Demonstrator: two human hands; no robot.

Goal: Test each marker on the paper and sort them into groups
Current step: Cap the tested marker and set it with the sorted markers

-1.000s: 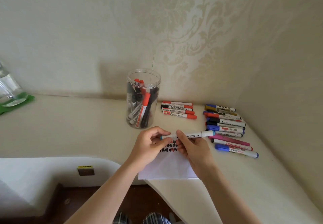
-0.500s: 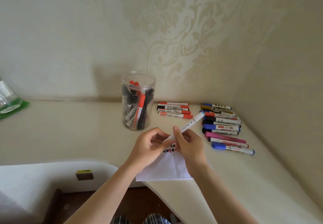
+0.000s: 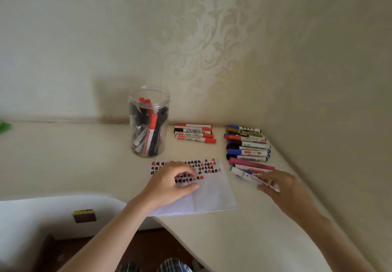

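Cream laminate is covering the desk (image 3: 63, 161), which is running into a corner of patterned wallpaper. White paper (image 3: 210, 195) is lying flat near the front edge, its far half filled with rows of black and red test marks. Behind it a clear plastic jar (image 3: 149, 121) is standing upright, holding red and black markers on end. Just right of the jar, a small group of red and black markers (image 3: 195, 133) is lying side by side. Further right, by the side wall, a longer row of mixed markers (image 3: 247, 146) is lying in parallel, blue, black, red and pink among them. The left hand (image 3: 171, 181) is resting on the paper with fingers curled, pressing it down and holding nothing else. The right hand (image 3: 282, 187) is pinching a white marker with a teal cap (image 3: 244, 173) between thumb and fingers, and is holding it at the near end of the long row, touching or just over the desk.
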